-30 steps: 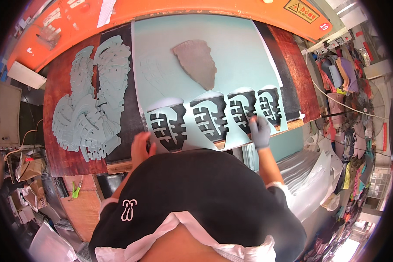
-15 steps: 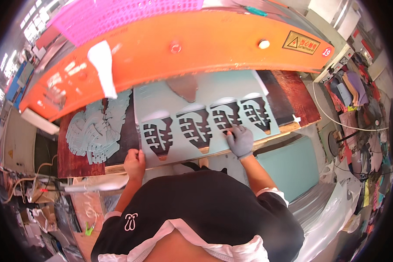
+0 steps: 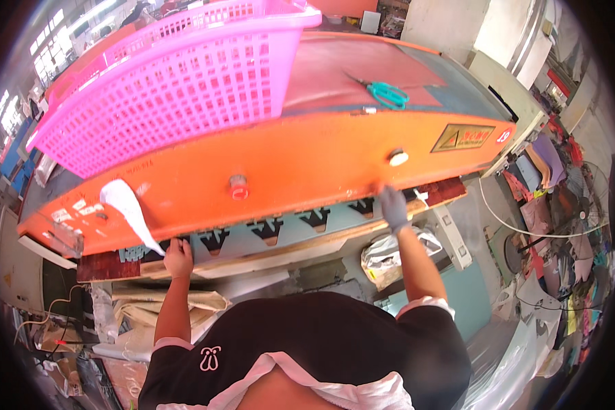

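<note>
A pale green sheet with several dark cut-outs lies on the work table, its far part hidden under the orange press beam. My bare left hand is closed at the sheet's left front corner, fingers curled on its edge. In a grey glove, my right hand is raised off the sheet, in front of the beam's lower edge and below a white button. Its fingers are smeared by motion, and nothing shows in it. Cut green pieces peek out left of my left hand.
A pink plastic basket and teal-handled scissors rest on top of the press. On the beam are a red button and a hanging white strip. Material scraps crowd the right side; a white bag sits below the table.
My right hand has left the sheet and risen toward the beam. The view has tilted up, showing more basket and scissors; the beam covers more of the sheet. My left hand stays at the corner.
</note>
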`<state>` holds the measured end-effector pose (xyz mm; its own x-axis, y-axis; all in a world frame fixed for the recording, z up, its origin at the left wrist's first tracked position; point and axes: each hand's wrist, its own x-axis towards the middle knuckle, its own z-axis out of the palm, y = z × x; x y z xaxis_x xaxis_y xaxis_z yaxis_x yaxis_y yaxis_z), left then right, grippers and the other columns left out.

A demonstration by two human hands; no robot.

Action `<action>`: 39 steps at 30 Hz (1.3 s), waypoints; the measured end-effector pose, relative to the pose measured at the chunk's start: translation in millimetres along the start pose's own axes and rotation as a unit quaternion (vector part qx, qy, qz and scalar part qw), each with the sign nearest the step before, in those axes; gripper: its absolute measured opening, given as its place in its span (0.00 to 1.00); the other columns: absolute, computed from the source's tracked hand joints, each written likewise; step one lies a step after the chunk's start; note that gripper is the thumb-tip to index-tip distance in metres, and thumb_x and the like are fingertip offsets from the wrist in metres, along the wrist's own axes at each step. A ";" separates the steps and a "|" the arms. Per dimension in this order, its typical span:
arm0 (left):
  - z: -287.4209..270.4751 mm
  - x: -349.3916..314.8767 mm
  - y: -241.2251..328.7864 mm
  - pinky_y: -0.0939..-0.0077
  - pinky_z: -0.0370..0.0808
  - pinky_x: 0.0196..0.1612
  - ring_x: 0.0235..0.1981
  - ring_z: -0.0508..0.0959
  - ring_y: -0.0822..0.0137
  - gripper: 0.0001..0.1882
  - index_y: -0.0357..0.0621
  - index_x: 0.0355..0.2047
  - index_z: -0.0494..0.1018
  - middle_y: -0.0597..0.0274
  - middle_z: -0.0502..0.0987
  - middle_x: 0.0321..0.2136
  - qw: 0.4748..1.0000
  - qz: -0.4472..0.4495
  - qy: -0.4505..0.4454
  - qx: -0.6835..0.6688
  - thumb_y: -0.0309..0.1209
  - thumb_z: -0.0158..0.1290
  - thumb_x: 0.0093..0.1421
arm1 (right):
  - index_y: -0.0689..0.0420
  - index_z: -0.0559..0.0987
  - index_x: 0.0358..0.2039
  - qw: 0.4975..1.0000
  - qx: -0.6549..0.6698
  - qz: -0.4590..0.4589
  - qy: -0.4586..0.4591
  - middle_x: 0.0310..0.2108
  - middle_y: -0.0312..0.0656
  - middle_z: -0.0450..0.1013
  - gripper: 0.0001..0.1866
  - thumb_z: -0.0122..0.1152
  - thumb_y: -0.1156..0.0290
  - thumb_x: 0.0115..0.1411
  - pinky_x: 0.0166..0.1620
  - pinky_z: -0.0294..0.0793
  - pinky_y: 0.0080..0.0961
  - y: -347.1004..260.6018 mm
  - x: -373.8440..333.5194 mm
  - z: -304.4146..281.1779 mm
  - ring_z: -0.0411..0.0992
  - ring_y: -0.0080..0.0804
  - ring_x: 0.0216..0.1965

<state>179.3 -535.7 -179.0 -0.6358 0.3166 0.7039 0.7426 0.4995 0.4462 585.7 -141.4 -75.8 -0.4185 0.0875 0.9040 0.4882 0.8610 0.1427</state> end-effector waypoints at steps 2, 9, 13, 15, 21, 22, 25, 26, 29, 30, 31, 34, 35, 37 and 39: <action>-2.0 1.0 -3.1 0.57 0.67 0.24 0.22 0.72 0.49 0.08 0.44 0.22 0.64 0.54 0.70 0.17 0.999 0.001 -0.027 0.024 0.30 0.49 0.56 | 0.56 0.74 0.27 0.939 0.126 0.287 -0.139 0.25 0.48 0.71 0.07 0.54 0.67 0.49 0.38 0.70 0.43 3.4 -35.8 0.4 0.70 0.49 0.32; -6.0 20.2 1.7 0.56 0.68 0.25 0.23 0.72 0.48 0.09 0.44 0.22 0.64 0.53 0.71 0.18 0.999 0.021 -0.026 0.024 0.32 0.50 0.56 | 0.56 0.75 0.22 0.959 -0.030 0.214 -0.185 0.25 0.47 0.71 0.10 0.53 0.64 0.51 0.36 0.67 0.43 25.2 -43.0 26.0 0.69 0.48 0.30; -7.3 20.3 2.5 0.54 0.68 0.26 0.24 0.73 0.47 0.11 0.43 0.22 0.65 0.52 0.72 0.18 0.999 -0.006 -0.047 0.020 0.36 0.49 0.56 | 0.58 0.77 0.21 0.956 -0.040 0.227 -0.183 0.26 0.48 0.72 0.14 0.51 0.61 0.53 0.37 0.67 0.44 27.3 -51.8 26.2 0.70 0.48 0.30; -7.5 21.7 2.1 0.53 0.68 0.27 0.24 0.73 0.45 0.13 0.42 0.22 0.66 0.50 0.72 0.18 0.998 -0.019 -0.056 0.022 0.38 0.50 0.56 | 0.58 0.78 0.21 0.956 -0.023 0.216 -0.195 0.26 0.48 0.73 0.17 0.49 0.59 0.54 0.38 0.68 0.44 30.8 -53.7 24.3 0.70 0.48 0.31; -12.8 19.7 9.9 0.52 0.68 0.29 0.26 0.73 0.45 0.15 0.41 0.22 0.64 0.50 0.72 0.19 0.995 -0.056 -0.079 0.012 0.39 0.50 0.57 | 0.57 0.80 0.22 0.931 0.018 0.256 -0.259 0.27 0.49 0.74 0.21 0.47 0.54 0.55 0.40 0.68 0.43 36.1 -51.7 10.8 0.71 0.48 0.34; -16.5 14.2 12.4 0.52 0.68 0.29 0.26 0.73 0.46 0.15 0.42 0.22 0.64 0.51 0.72 0.19 0.996 -0.052 -0.076 0.019 0.39 0.50 0.57 | 0.57 0.80 0.23 0.934 0.016 0.261 -0.245 0.27 0.49 0.74 0.21 0.48 0.54 0.54 0.40 0.68 0.42 33.7 -57.0 4.8 0.71 0.48 0.34; -37.0 -18.0 20.6 0.52 0.67 0.28 0.25 0.72 0.49 0.14 0.43 0.21 0.64 0.53 0.70 0.18 0.996 -0.043 -0.072 0.022 0.39 0.50 0.56 | 0.56 0.80 0.23 0.939 0.033 0.265 -0.216 0.25 0.49 0.73 0.18 0.50 0.56 0.54 0.38 0.66 0.42 22.3 -83.4 -19.0 0.71 0.48 0.32; -47.2 -31.0 22.8 0.53 0.67 0.28 0.25 0.72 0.49 0.14 0.43 0.21 0.64 0.53 0.70 0.18 0.996 -0.039 -0.072 0.024 0.38 0.50 0.56 | 0.56 0.80 0.22 0.942 0.033 0.263 -0.206 0.24 0.48 0.72 0.18 0.50 0.56 0.54 0.37 0.66 0.43 16.8 -96.2 -29.7 0.70 0.48 0.31; -77.8 -71.3 31.7 0.54 0.67 0.27 0.24 0.71 0.50 0.13 0.44 0.21 0.65 0.54 0.70 0.18 0.996 -0.041 -0.077 0.028 0.37 0.50 0.56 | 0.56 0.78 0.20 0.954 -0.019 0.224 -0.199 0.22 0.48 0.71 0.16 0.50 0.59 0.55 0.34 0.65 0.46 5.3 -129.8 -62.5 0.69 0.48 0.28; -89.0 -86.4 34.0 0.55 0.67 0.27 0.24 0.71 0.51 0.13 0.44 0.21 0.65 0.55 0.69 0.18 0.995 -0.043 -0.078 0.033 0.37 0.51 0.56 | 0.56 0.78 0.21 0.960 -0.028 0.207 -0.188 0.23 0.47 0.71 0.16 0.50 0.59 0.55 0.33 0.65 0.45 -0.4 -141.1 -75.5 0.69 0.48 0.28; -97.5 -95.4 40.8 0.55 0.66 0.27 0.24 0.71 0.51 0.12 0.44 0.21 0.65 0.55 0.69 0.18 0.996 -0.042 -0.077 0.036 0.37 0.51 0.55 | 0.57 0.77 0.22 0.960 -0.031 0.216 -0.177 0.23 0.47 0.71 0.15 0.51 0.60 0.55 0.32 0.65 0.45 -0.6 -146.6 -86.6 0.69 0.48 0.27; -134.0 -143.3 48.5 0.56 0.66 0.27 0.23 0.71 0.52 0.12 0.44 0.20 0.65 0.55 0.69 0.17 0.995 -0.050 -0.083 0.022 0.35 0.52 0.54 | 0.57 0.76 0.24 0.956 0.002 0.241 -0.167 0.23 0.46 0.71 0.11 0.55 0.63 0.52 0.32 0.67 0.41 -19.1 -174.8 -133.9 0.70 0.46 0.27; -145.2 -159.6 51.6 0.56 0.66 0.27 0.22 0.71 0.52 0.12 0.44 0.20 0.65 0.56 0.69 0.17 0.994 -0.056 -0.087 0.025 0.35 0.53 0.54 | 0.58 0.76 0.26 0.950 0.029 0.264 -0.164 0.22 0.45 0.71 0.10 0.57 0.63 0.52 0.32 0.67 0.40 -26.2 -182.0 -149.1 0.70 0.45 0.27; -167.0 -191.1 55.4 0.57 0.66 0.25 0.21 0.70 0.52 0.12 0.45 0.18 0.64 0.56 0.68 0.17 0.996 -0.041 -0.072 0.015 0.33 0.54 0.52 | 0.60 0.75 0.37 0.890 0.042 0.394 -0.225 0.30 0.45 0.71 0.17 0.61 0.61 0.50 0.37 0.69 0.37 -42.6 -191.1 -180.1 0.70 0.43 0.33; -179.8 -214.4 58.5 0.58 0.66 0.25 0.21 0.70 0.52 0.12 0.45 0.18 0.64 0.56 0.68 0.16 0.997 -0.037 -0.067 0.011 0.32 0.54 0.52 | 0.60 0.72 0.43 0.900 0.081 0.400 -0.150 0.39 0.50 0.69 0.22 0.62 0.62 0.50 0.43 0.69 0.35 -61.6 -183.5 -189.1 0.68 0.45 0.41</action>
<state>396.9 -719.4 -204.5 -0.7121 0.3826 0.5887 0.6887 0.5432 0.4802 777.2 -305.3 -174.3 -0.1817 0.8231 0.5380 0.6175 0.5213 -0.5890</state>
